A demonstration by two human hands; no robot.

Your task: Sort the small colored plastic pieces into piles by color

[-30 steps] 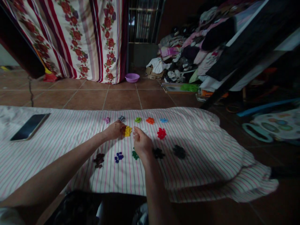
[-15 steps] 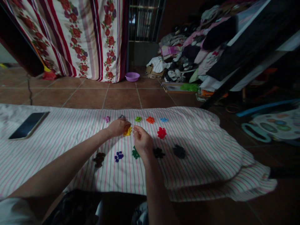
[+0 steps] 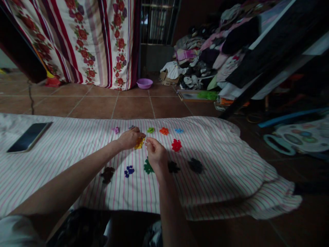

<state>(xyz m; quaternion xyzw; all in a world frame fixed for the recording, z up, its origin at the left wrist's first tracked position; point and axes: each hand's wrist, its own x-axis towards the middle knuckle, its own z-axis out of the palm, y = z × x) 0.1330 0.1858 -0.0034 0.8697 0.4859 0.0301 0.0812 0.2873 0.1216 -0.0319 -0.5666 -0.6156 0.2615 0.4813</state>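
My left hand (image 3: 130, 138) reaches over a small pile of yellow pieces (image 3: 139, 143), its fingertips drawn together beside those of my right hand. My right hand (image 3: 156, 154) is closed in a pinch just right of the yellow pile. Whatever lies between the fingertips is too small to make out. Green pieces (image 3: 148, 166) lie partly behind my right wrist, with black pieces (image 3: 173, 167) on its other side. Grey pieces (image 3: 132, 127) show just beyond my left hand. Red pieces (image 3: 176, 145) sit farther right.
Striped cloth (image 3: 218, 185) covers the surface. On it are lilac (image 3: 116, 130), light green (image 3: 150, 130), orange (image 3: 163, 131), light blue (image 3: 179, 130), dark blue (image 3: 129, 171), brown (image 3: 107, 174) and dark grey pieces (image 3: 196, 165). A phone (image 3: 29, 137) lies left. A purple basin (image 3: 144, 83) stands on the floor.
My left hand's fingers have stretched slightly toward the right hand, showing more of the fingertips. My right hand stays pinched in nearly the same place. The view has shifted very slightly.
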